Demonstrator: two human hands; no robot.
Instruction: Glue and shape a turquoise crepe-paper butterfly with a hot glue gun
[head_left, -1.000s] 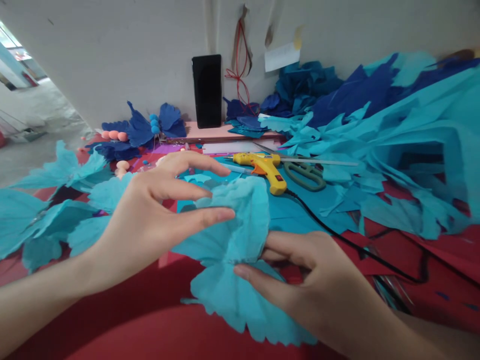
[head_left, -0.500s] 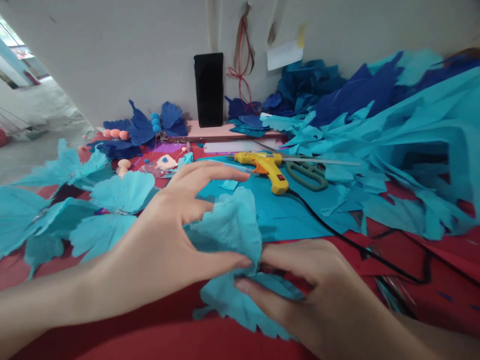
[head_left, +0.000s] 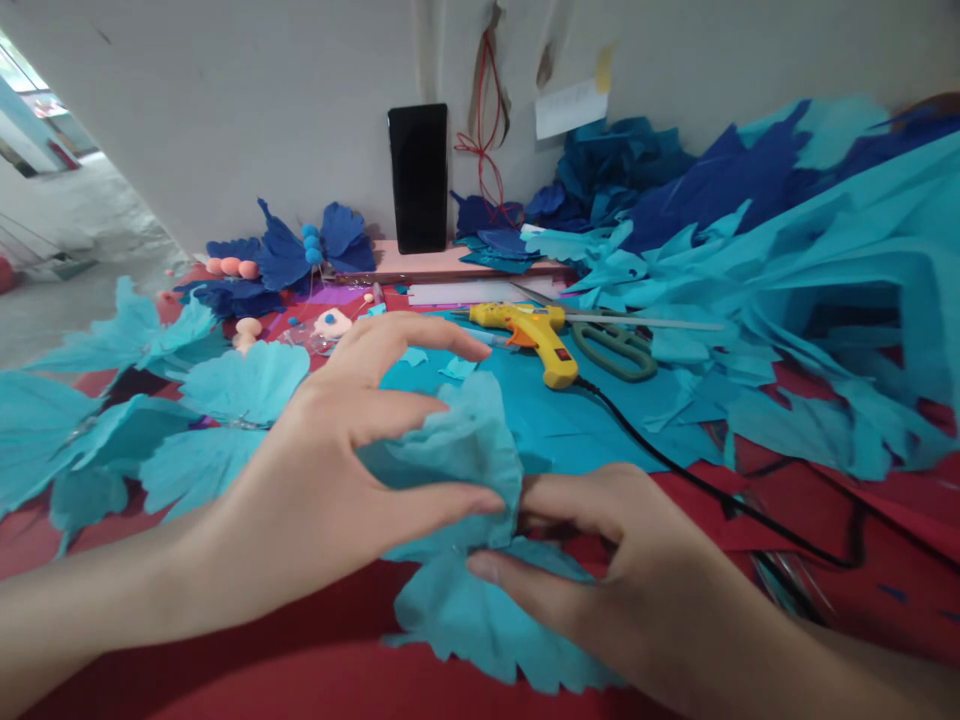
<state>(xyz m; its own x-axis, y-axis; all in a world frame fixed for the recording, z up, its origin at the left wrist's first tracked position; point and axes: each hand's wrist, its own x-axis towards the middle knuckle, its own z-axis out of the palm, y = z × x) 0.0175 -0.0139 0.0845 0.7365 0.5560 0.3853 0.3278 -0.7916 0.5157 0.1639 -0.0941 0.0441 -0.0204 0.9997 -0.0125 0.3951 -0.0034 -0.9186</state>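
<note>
A light-blue crepe-paper butterfly (head_left: 480,445) is between my two hands, low over the red table. Its upper wing is bent into a curve, and the scalloped lower wing (head_left: 480,620) spreads out beneath. My left hand (head_left: 352,430) curls around the upper wing, thumb laid along its front and the other fingers behind its edge. My right hand (head_left: 600,560) pinches the narrow middle of the butterfly between thumb and forefinger. The rest of the right fingers are partly hidden.
Similar light-blue paper butterflies (head_left: 232,420) lie at left. A yellow glue gun (head_left: 536,335) with a black cord (head_left: 660,455) rests on blue paper sheets (head_left: 600,430), beside green-handled scissors (head_left: 619,350). Crepe paper (head_left: 810,260) is heaped at right; a black phone (head_left: 418,180) leans on the wall.
My left thumb has slid a little up the upper wing. The lower wing has spread a bit wider and lower, while my right hand keeps its pinch.
</note>
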